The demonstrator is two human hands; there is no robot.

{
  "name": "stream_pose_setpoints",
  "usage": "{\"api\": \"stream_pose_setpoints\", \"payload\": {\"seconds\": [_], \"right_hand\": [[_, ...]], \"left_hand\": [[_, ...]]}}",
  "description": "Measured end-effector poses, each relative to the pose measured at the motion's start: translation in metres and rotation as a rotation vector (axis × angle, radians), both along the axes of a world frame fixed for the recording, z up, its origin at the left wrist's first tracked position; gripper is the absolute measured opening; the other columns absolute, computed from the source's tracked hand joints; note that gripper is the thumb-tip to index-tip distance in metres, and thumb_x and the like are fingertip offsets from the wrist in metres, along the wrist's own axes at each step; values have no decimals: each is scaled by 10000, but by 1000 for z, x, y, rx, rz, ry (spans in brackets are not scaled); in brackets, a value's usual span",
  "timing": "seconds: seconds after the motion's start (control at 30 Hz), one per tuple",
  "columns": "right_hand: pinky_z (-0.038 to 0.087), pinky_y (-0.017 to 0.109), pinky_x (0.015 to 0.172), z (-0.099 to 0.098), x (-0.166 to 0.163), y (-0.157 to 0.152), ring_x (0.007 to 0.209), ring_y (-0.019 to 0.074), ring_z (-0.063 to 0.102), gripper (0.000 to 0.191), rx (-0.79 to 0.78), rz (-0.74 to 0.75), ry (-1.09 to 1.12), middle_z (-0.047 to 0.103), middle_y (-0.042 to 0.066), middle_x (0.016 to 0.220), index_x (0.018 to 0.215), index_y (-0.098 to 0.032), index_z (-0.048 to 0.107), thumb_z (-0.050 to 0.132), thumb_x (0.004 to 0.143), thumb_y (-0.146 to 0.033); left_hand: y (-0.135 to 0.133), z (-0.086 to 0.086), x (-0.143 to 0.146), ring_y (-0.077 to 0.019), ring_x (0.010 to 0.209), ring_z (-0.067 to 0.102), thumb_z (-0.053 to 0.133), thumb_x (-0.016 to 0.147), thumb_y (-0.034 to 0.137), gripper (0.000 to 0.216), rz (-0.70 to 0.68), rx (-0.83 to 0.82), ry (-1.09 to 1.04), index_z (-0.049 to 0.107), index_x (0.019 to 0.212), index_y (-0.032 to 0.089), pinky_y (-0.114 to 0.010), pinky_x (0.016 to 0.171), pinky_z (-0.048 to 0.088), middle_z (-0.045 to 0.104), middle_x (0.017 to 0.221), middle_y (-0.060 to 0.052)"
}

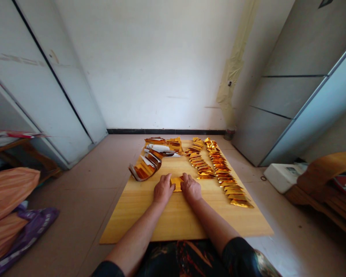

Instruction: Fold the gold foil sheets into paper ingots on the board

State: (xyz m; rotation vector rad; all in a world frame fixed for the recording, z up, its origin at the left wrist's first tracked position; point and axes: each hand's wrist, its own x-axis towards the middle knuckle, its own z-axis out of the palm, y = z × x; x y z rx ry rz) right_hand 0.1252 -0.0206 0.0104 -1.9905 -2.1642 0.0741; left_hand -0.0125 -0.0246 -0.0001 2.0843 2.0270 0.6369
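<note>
Between my two hands a small sheet of gold foil paper [177,184] lies on the wooden board [138,215]. My left hand [163,188] grips its left edge, fingers bent and thumb pressed in. On the opposite edge, my right hand [191,187] pinches the paper in the same way. Beyond my left hand lies a curled stack of gold sheets [146,167], with another pile of gold and white paper [163,146] behind it. Folded gold pieces stand in a shorter row [202,166] and a longer row [223,173] to the right.
A white wall [161,69] rises behind the board. On the left are orange and purple bags [11,215] and a wooden stand. A grey refrigerator [279,88], a white box [282,177] and a wooden chair [325,184] stand on the right.
</note>
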Motion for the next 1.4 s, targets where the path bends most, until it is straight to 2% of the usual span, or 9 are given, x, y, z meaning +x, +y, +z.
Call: {"api": "stream_pose_setpoints", "payload": {"seconds": [0.13,0.23,0.3,0.4,0.57,0.87,1.1,1.23,1.4], "right_hand": [[405,208,596,-3,1,0,786,130,630,260,14,26,-17,587,49,1064,1161,-244,478,410,911,-218],[411,204,611,-6,2,-1,802,118,622,217,16,51,-50,546,60,1168,1059,-237,540,364,934,-215],[418,208,619,-7,3,-1,811,115,616,226,20,66,-78,509,76,1239,1003,-220,569,351,942,-221],[424,214,616,-8,3,0,818,130,609,239,19,97,-113,553,83,1157,948,-203,596,357,938,-204],[434,226,618,-9,2,1,827,154,593,225,18,126,-139,591,88,999,937,-190,611,390,912,-159],[444,237,601,-1,4,-3,817,165,596,149,-6,139,-167,592,76,985,959,-193,620,488,889,-204],[454,248,595,1,6,-5,843,183,606,177,-14,153,-158,598,63,1006,979,-195,612,624,826,-284],[450,242,595,2,6,-5,845,179,608,187,-29,151,-153,598,67,995,978,-194,613,632,824,-298],[454,238,609,5,6,-6,849,171,608,203,-43,154,-152,590,63,999,976,-199,611,658,806,-300]], "left_hand": [[1,1,0,-171,986,593,576,826,274,276,-36,-36,29,581,1095,207,-252,802,460,559,1194,-66],[2,4,1,-163,977,596,540,848,300,252,-60,-82,99,595,1087,241,-256,782,453,470,1346,-47],[2,8,2,-161,955,598,501,866,297,255,-97,-116,160,588,1104,264,-267,758,445,459,1367,-28],[2,13,4,-173,921,588,443,888,275,241,-161,-137,246,595,1075,265,-296,754,420,554,1243,-28],[2,16,7,-245,1026,506,400,894,214,254,-187,-46,342,640,976,221,-383,835,351,626,1066,-75],[15,26,7,-230,1042,502,460,866,230,228,-227,-119,268,673,945,231,-347,836,362,635,1034,-77],[27,36,10,-245,1097,508,592,714,232,300,-143,-259,214,661,1000,294,-344,838,386,632,1107,-47],[34,42,10,-235,1037,561,667,587,223,382,-119,-340,211,645,965,277,-306,787,403,672,1059,-27],[38,50,11,-246,975,610,702,543,262,407,-100,-414,229,631,943,247,-295,735,423,696,1018,-46]]}}
